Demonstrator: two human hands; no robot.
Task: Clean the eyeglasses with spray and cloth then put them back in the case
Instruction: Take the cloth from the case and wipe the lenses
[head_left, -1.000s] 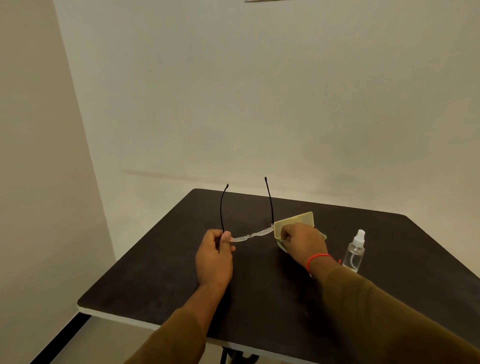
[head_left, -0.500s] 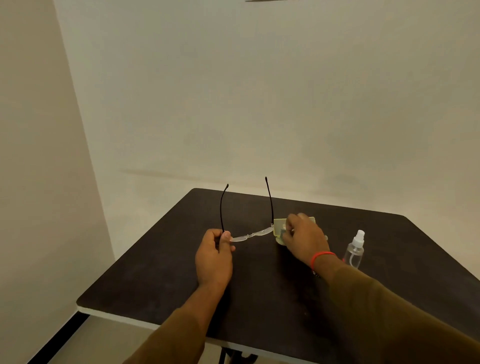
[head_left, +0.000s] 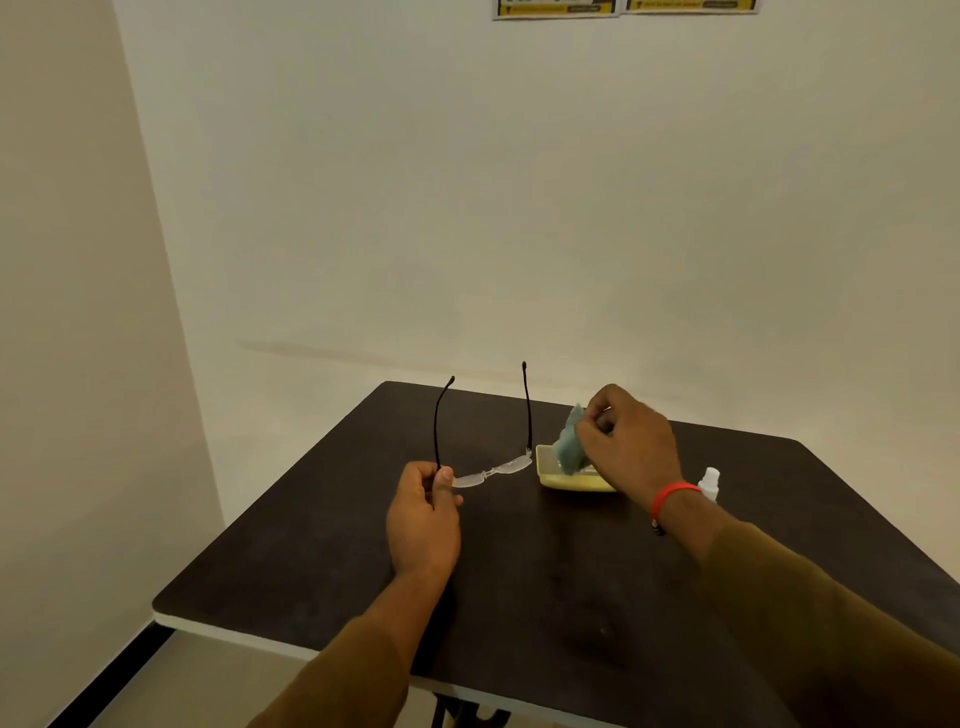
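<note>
The thin clear eyeglasses with black arms (head_left: 491, 472) hang just above the dark tabletop (head_left: 311, 561), near its middle. The two black arms are open and stick up and away, toward 12 o'clock. The clear lenses run in a line from 9 o'clock to 3 o'clock, a little tilted, with the right end higher.

The left hand (head_left: 423, 519) pinches the left end of the glasses, where the lens meets the arm, between thumb and fingers. The far lens is free and reaches toward the small yellow plastic case (head_left: 571, 480), which lies open on the tabletop just beside it at 3 o'clock.

The right hand (head_left: 631, 441) is above the case. Its fingers are pressed together on a soft blue-green cloth (head_left: 569, 441), which hangs down in a crumpled fold over the open case. So the cloth is at 3 o'clock from the glasses, and the right hand is the nearer one to the free lens. To wipe, the cloth likely needs to go a short way toward 9 o'clock.

A small clear spray bottle with a white top (head_left: 709, 483) stands past the right wrist, half hidden. That wrist wears a red band (head_left: 672, 493). Both sleeves are brown.

The lenses look smooth and shiny. The cloth looks soft and floppy. The case looks hard and smooth.
</note>
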